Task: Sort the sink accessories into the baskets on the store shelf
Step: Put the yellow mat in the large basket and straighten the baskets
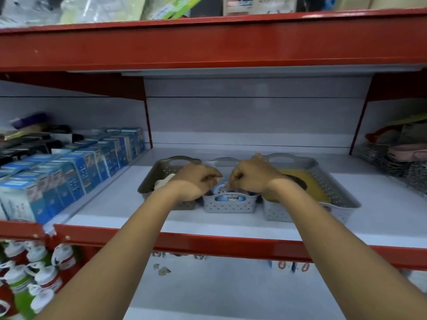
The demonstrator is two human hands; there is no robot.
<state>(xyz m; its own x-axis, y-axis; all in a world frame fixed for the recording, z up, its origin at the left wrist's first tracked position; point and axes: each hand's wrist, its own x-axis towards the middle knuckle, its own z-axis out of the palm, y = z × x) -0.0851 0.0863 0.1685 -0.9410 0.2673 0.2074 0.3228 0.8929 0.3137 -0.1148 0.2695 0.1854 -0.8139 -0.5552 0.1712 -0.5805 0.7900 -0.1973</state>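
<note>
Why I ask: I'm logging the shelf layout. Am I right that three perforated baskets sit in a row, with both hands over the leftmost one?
Not quite. The head view shows the left hand and right hand over the small middle basket, between the brown basket and the large grey basket.

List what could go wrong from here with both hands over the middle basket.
1. Both hands, left and right, crowd the small middle basket; a tug could slide it toward the shelf edge.
2. The right forearm hangs over the right basket and may knock it.
3. The fingers hide the contents, so missorting is possible.
</note>
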